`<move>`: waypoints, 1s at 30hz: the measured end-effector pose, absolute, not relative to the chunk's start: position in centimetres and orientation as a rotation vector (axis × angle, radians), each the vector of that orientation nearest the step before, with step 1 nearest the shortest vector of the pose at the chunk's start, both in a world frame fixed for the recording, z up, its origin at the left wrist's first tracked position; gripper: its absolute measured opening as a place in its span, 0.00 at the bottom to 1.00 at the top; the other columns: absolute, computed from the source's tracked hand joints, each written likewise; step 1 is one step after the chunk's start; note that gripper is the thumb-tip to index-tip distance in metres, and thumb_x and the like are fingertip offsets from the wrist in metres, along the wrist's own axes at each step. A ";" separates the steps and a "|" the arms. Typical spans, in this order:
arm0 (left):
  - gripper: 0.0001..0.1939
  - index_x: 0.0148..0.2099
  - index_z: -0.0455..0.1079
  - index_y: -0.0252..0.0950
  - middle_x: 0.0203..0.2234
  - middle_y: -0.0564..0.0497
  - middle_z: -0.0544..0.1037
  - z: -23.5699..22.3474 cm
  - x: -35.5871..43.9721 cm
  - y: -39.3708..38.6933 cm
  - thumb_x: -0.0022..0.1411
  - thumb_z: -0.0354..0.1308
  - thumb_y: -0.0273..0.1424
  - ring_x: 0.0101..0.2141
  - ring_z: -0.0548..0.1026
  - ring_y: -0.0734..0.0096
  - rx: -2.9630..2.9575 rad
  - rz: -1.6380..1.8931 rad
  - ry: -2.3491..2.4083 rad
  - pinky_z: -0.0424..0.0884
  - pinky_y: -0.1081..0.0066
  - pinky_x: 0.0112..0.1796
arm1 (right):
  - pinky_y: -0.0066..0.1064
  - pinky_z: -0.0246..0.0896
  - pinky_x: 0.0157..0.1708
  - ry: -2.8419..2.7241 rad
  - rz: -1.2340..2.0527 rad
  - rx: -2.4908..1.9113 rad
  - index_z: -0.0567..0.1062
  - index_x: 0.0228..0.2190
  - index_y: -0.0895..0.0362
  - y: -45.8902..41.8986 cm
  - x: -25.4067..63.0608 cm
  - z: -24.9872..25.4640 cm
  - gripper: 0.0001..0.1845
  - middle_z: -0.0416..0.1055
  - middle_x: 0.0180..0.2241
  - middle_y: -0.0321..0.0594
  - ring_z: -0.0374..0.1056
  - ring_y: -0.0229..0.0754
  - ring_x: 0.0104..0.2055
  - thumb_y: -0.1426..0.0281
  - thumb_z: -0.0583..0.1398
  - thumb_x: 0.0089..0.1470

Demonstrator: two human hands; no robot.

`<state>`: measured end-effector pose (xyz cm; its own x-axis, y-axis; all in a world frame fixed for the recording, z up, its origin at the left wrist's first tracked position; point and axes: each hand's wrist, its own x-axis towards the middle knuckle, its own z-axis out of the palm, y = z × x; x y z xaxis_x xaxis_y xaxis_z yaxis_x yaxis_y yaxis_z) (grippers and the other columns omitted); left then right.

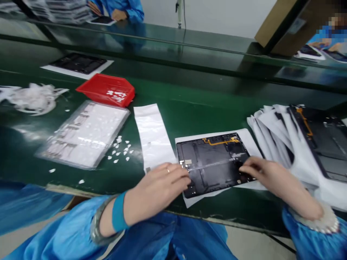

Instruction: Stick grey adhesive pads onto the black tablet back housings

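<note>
A black tablet back cover (211, 173) lies inside up on a white sheet (251, 139), an orange flex cable (221, 142) running along its far side. A clear strip (208, 165) stretches across its middle. My left hand (162, 186) is closed at the cover's left edge, fingers curled together over it; the thumb is hidden. At the cover's right edge, my right hand (267, 175) is closed in a pinch, thumb and forefinger together just over the surface. Whatever is between those fingertips is too small to make out. A white paper strip (153, 133) lies by my left hand.
Another back cover (333, 144) rests on piled white sheets (273, 133) at right. Leftward are a plastic-sleeved sheet (89, 133), scattered white pieces (119, 148), a red bin (92, 88) and a tangled white heap (35, 99). Beyond the shelf (162, 39), a co-worker's hands (119, 14) handle a panel.
</note>
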<state>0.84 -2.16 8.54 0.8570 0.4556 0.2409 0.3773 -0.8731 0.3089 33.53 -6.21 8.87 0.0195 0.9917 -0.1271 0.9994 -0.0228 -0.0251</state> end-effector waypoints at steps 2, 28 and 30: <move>0.12 0.44 0.70 0.35 0.40 0.48 0.75 8.9 -0.1 -0.2 0.69 0.45 0.27 0.41 0.71 0.66 2.842 0.423 0.705 0.67 0.67 0.43 | 0.33 0.61 0.26 2.050 0.117 2.446 0.73 0.38 0.57 -5.8 34.5 7.8 0.22 0.75 0.32 0.44 0.72 0.47 0.30 0.53 0.50 0.59; 0.15 0.48 0.65 0.35 0.41 0.47 0.72 7.2 1.6 7.0 0.60 0.60 0.34 0.41 0.70 0.65 2.687 0.072 0.290 0.66 0.70 0.40 | 0.36 0.58 0.26 1.800 0.285 2.557 0.70 0.37 0.55 -5.5 33.9 5.5 0.21 0.74 0.28 0.46 0.70 0.52 0.27 0.58 0.43 0.58; 0.19 0.50 0.62 0.34 0.43 0.45 0.72 7.1 1.1 6.7 0.61 0.59 0.36 0.43 0.70 0.63 2.647 0.199 0.362 0.68 0.67 0.43 | 0.36 0.54 0.22 1.779 0.383 2.578 0.69 0.39 0.56 -5.3 33.5 6.4 0.22 0.73 0.25 0.45 0.67 0.52 0.22 0.58 0.42 0.59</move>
